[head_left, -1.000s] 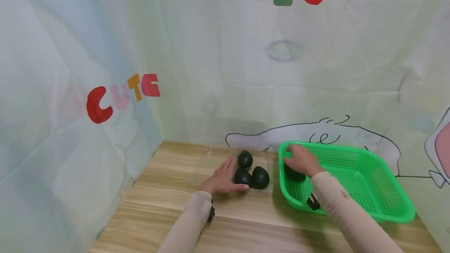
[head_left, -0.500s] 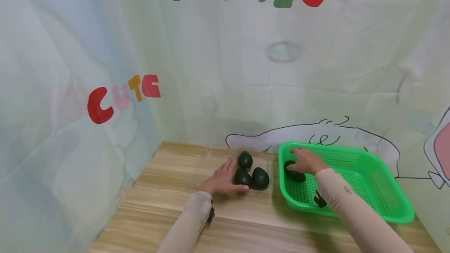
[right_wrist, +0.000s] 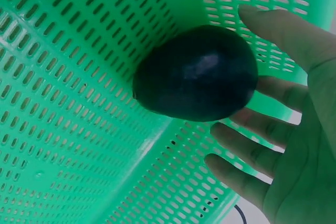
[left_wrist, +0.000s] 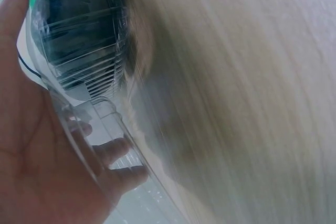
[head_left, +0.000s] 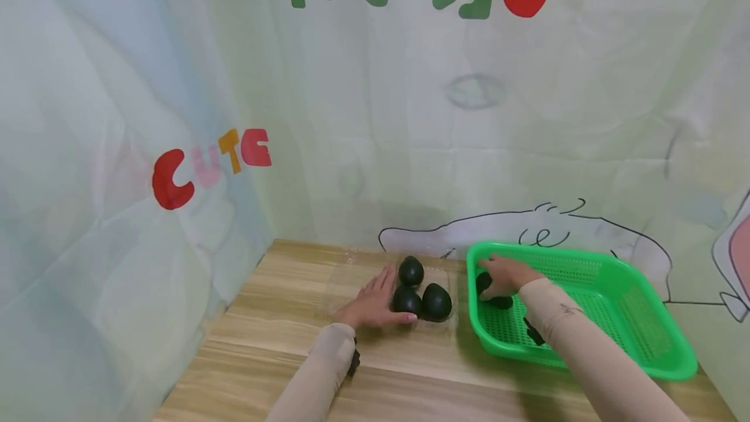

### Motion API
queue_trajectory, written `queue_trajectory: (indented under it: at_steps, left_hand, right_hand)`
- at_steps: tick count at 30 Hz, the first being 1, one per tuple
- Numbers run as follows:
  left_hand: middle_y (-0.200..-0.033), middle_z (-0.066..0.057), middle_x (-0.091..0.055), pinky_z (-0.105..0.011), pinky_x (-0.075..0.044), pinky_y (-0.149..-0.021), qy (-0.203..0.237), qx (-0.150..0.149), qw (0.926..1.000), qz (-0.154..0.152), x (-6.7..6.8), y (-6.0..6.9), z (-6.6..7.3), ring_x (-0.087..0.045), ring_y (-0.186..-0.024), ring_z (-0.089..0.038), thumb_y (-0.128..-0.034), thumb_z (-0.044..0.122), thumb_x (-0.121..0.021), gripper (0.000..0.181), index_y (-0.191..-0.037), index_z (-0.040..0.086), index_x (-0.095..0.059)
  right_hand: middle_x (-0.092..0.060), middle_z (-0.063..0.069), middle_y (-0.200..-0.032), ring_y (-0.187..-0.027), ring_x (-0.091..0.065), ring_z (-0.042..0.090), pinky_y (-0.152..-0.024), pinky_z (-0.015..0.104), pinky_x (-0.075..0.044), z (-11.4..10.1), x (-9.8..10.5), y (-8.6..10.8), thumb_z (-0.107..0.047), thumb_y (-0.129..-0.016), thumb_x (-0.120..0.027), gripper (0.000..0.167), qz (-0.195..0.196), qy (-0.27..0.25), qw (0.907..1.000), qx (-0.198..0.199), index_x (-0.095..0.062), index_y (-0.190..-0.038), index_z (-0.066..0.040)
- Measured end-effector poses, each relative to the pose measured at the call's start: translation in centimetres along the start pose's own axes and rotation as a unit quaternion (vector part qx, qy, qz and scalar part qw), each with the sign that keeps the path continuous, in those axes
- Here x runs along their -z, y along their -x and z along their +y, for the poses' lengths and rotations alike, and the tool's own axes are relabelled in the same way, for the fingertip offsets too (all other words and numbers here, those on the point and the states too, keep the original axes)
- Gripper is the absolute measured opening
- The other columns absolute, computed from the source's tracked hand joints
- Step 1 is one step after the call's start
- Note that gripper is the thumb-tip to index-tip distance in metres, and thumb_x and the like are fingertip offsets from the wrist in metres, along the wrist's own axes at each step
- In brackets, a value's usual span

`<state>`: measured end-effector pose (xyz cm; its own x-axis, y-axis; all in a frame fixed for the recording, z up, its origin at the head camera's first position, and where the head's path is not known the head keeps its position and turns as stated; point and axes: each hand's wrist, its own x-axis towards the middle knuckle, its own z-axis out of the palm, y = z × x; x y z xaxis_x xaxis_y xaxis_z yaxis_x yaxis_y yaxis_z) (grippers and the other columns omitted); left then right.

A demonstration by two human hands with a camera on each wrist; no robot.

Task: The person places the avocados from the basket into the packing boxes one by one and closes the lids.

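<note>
In the head view, the left hand (head_left: pixel 375 305) lies with straight fingers on the clear plastic container (head_left: pixel 346 277), beside three dark oval fruits (head_left: pixel 436 303) in its right half. The left wrist view shows the palm (left_wrist: pixel 37 156) against the container's clear rim, with a dark fruit (left_wrist: pixel 81 27) behind its ribbed wall. Inside the green basket (head_left: pixel 633 344), the right hand (head_left: pixel 508 277) is at another dark fruit (head_left: pixel 483 283), partly covering it. In the right wrist view, that fruit (right_wrist: pixel 197 74) sits between the spread thumb and relaxed fingers (right_wrist: pixel 247 148), not enclosed by them.
The basket stands on the wooden table (head_left: pixel 410 370), right of the container. Printed cloth (head_left: pixel 351 116) hangs behind the table and along its left side.
The right hand has drawn back slightly from the basket's left edge, then lowered around the fruit there. The left hand stays on the container. The head view has tilted up slightly.
</note>
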<state>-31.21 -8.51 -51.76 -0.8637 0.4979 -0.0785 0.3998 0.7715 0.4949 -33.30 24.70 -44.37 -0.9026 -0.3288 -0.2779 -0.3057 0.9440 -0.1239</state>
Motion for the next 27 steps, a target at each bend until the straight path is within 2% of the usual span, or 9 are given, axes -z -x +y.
queue_trajectory:
  at_steps: [5, 8, 14, 19, 22, 27]
  left_hand:
    - [-0.171, -0.016, -0.004, -0.065, -0.021, -0.119, 0.002, 0.0, 1.0, 0.001, -0.1, 0.0, 0.0, -0.012, -0.155, -0.039, -0.0825, 0.077, -0.063, 0.121, -0.164, 0.006, -0.007]
    - [-0.171, -0.017, -0.004, -0.064, -0.022, -0.119, -0.002, -0.001, 1.0, -0.001, -0.1, 0.1, 0.1, -0.013, -0.155, -0.04, -0.0826, 0.077, -0.062, 0.122, -0.164, 0.006, -0.007]
    - [-0.171, -0.016, -0.003, -0.065, -0.022, -0.118, -0.002, 0.002, 1.0, -0.001, 0.0, 0.1, 0.2, -0.014, -0.155, -0.041, -0.0823, 0.078, -0.062, 0.122, -0.164, 0.007, -0.006]
    - [-0.171, -0.017, -0.003, -0.065, -0.023, -0.118, 0.002, -0.001, 1.0, 0.0, -0.1, 0.1, 0.1, -0.014, -0.155, -0.041, -0.0824, 0.077, -0.063, 0.122, -0.164, 0.007, -0.006]
    - [-0.171, -0.017, -0.003, -0.065, -0.022, -0.118, 0.005, -0.002, 1.0, 0.001, -0.1, 0.1, 0.1, -0.014, -0.155, -0.041, -0.0825, 0.076, -0.063, 0.122, -0.164, 0.006, -0.007]
    - [-0.171, -0.017, -0.003, -0.065, -0.022, -0.118, 0.005, -0.001, 1.0, 0.0, -0.1, 0.1, 0.1, -0.013, -0.155, -0.041, -0.0827, 0.077, -0.062, 0.121, -0.164, 0.006, -0.006]
  right_hand:
    - [-0.06, 0.02, -0.129, -0.119, -0.058, 0.039, -0.097, 0.057, -0.049, 0.0, -0.6, -0.4, -0.026, -0.086, -0.082, 0.06, -0.015, -0.016, 0.9998, -0.001, -0.058, -0.136, -0.002]
    - [-0.062, 0.021, -0.127, -0.118, -0.058, 0.039, -0.098, 0.055, -0.049, 0.0, -0.7, -0.5, -0.022, -0.086, -0.083, 0.059, -0.022, -0.032, 0.9993, -0.003, -0.057, -0.135, 0.0]
    - [-0.064, 0.022, -0.121, -0.113, -0.061, 0.039, -0.094, 0.054, -0.051, 0.2, -0.7, -0.7, -0.021, -0.084, -0.085, 0.059, -0.026, -0.054, 0.9981, -0.009, -0.057, -0.13, 0.003]
    - [-0.065, 0.018, -0.113, -0.106, -0.063, 0.034, -0.092, 0.053, -0.053, 0.4, -1.0, -0.9, -0.023, -0.083, -0.086, 0.056, -0.029, -0.059, 0.9977, -0.012, -0.059, -0.126, 0.0]
    - [-0.065, 0.016, -0.113, -0.103, -0.063, 0.031, -0.091, 0.051, -0.053, 0.5, -1.2, -1.1, -0.023, -0.082, -0.087, 0.057, -0.028, -0.065, 0.9974, -0.014, -0.06, -0.127, -0.002]
    - [-0.065, 0.019, -0.118, -0.105, -0.063, 0.032, -0.091, 0.051, -0.053, 0.6, -1.4, -1.3, -0.023, -0.081, -0.087, 0.061, -0.022, -0.064, 0.9976, -0.013, -0.06, -0.131, -0.001]
